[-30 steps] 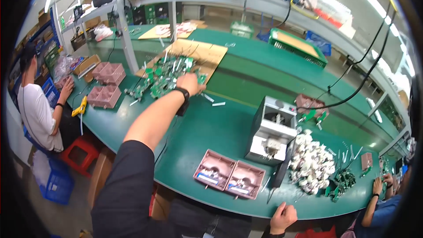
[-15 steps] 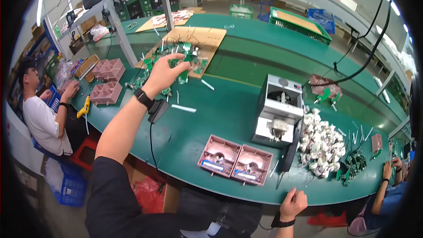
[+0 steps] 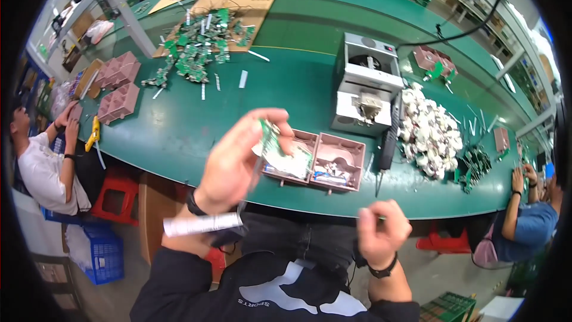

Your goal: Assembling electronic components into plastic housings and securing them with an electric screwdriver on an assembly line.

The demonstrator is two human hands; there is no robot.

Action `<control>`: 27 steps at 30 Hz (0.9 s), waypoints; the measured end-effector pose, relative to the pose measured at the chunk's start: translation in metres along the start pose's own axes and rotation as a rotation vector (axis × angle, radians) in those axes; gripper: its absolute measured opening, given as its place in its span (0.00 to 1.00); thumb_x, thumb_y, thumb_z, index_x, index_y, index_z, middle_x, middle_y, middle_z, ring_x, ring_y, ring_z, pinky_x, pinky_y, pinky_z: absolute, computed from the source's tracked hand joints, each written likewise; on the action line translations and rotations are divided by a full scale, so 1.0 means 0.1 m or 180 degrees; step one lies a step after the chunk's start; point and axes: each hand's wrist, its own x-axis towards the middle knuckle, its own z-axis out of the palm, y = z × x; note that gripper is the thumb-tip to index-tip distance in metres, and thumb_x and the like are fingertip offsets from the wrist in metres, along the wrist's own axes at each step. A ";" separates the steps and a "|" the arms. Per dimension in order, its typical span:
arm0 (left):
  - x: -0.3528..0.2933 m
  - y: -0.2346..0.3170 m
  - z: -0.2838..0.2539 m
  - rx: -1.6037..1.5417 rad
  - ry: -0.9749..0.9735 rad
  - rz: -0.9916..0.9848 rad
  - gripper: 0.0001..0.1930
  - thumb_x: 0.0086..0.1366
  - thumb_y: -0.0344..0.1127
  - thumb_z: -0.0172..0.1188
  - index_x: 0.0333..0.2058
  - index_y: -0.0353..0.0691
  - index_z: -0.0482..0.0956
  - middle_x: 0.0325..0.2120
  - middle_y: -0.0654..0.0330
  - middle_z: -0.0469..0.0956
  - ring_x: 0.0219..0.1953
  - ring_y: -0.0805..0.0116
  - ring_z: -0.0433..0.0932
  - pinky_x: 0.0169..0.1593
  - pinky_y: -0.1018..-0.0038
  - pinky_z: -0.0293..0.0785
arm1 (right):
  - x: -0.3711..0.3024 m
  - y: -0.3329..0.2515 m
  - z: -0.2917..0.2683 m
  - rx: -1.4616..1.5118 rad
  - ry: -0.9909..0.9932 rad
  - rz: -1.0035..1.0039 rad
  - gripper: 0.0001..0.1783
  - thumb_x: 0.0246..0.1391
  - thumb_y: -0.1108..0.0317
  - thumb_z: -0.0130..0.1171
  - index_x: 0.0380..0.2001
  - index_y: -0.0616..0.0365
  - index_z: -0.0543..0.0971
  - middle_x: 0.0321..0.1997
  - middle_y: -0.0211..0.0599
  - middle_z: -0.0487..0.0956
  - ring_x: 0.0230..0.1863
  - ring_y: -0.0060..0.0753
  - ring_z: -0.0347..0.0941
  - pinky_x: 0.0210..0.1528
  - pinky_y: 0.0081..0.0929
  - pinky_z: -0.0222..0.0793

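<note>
My left hand (image 3: 232, 158) pinches a green circuit board (image 3: 270, 135) between thumb and fingers, above the left of two joined pinkish plastic housings (image 3: 339, 148). A white printed strip (image 3: 202, 224) crosses in front of my left wrist; whether it is joined to the board I cannot tell. The right housing holds metal and blue parts at its lower edge. My right hand (image 3: 383, 232) is held near my body, off the table's front edge, with its fingers curled; what is in them, if anything, I cannot make out.
A grey machine (image 3: 368, 83) stands behind the housings, beside a heap of white parts (image 3: 430, 131). Circuit boards (image 3: 193, 48) lie piled on cardboard at the far left. A yellow glue gun (image 3: 93, 134) lies near a co-worker (image 3: 50, 167); another person (image 3: 527, 214) works at the right.
My left hand has come back from the board pile toward me and now holds a circuit board over the housings. My right hand has risen slightly. The view has tilted downward.
</note>
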 end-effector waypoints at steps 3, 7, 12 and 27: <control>-0.30 -0.30 0.31 -0.0801 -0.0086 -0.0214 0.21 0.81 0.40 0.47 0.65 0.35 0.67 0.53 0.54 0.77 0.55 0.61 0.81 0.52 0.68 0.81 | 0.17 -0.16 0.25 0.0373 -0.0363 -0.0393 0.24 0.46 0.73 0.77 0.47 0.63 0.78 0.37 0.41 0.77 0.33 0.31 0.76 0.37 0.27 0.74; -0.53 -0.51 0.54 -0.1326 0.0414 -0.0887 0.19 0.82 0.40 0.47 0.64 0.37 0.67 0.57 0.54 0.75 0.60 0.60 0.80 0.53 0.67 0.83 | -0.14 0.03 0.32 0.0657 -0.0298 -0.0171 0.36 0.44 0.68 0.82 0.55 0.65 0.76 0.49 0.47 0.76 0.45 0.38 0.80 0.47 0.30 0.79; -0.64 -0.74 0.58 -0.1223 0.0532 -0.1781 0.16 0.82 0.41 0.47 0.57 0.37 0.72 0.54 0.54 0.79 0.55 0.62 0.82 0.52 0.65 0.84 | -0.40 0.18 0.26 0.1027 -0.0834 0.0472 0.45 0.41 0.59 0.86 0.59 0.67 0.74 0.55 0.49 0.74 0.52 0.41 0.78 0.51 0.34 0.79; -0.61 -1.04 0.78 -0.0031 -0.0237 -0.1955 0.16 0.81 0.34 0.45 0.54 0.31 0.78 0.48 0.57 0.82 0.50 0.69 0.81 0.54 0.73 0.78 | -0.14 0.22 0.09 0.0367 -0.0919 -0.0904 0.22 0.47 0.70 0.72 0.48 0.62 0.84 0.48 0.51 0.83 0.46 0.51 0.84 0.46 0.40 0.81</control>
